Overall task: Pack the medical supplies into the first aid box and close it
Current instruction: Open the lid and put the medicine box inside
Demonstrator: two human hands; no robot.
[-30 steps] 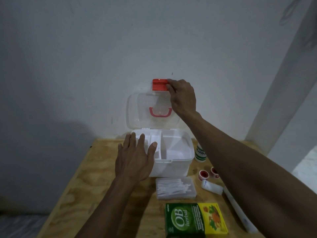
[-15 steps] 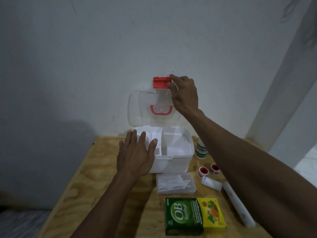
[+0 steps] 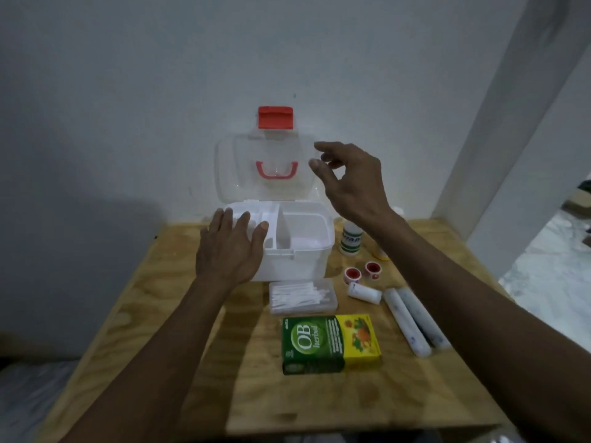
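Observation:
The white first aid box (image 3: 300, 263) stands open at the table's far side, its clear lid (image 3: 236, 174) upright against the wall with a red latch (image 3: 275, 117) on top. My left hand (image 3: 228, 247) lies flat on the box's left front corner. My right hand (image 3: 348, 180) hovers beside the lid's right edge, fingers loosely curled, holding nothing. In front of the box lie a clear case of cotton swabs (image 3: 302, 297), a green and yellow OB herbal carton (image 3: 329, 343), two small red-centred tape rolls (image 3: 361, 271), a short white roll (image 3: 364, 292) and two long white rolls (image 3: 412, 321).
A white bottle with a green label (image 3: 351, 239) and a yellowish one partly hidden behind my right forearm stand right of the box. The plywood table (image 3: 153, 302) backs onto a grey wall; a white pillar (image 3: 499, 139) rises at the right.
My right hand has let go of the red latch and dropped down to the lid's right side. The lid stays upright. My left hand has stayed on the box.

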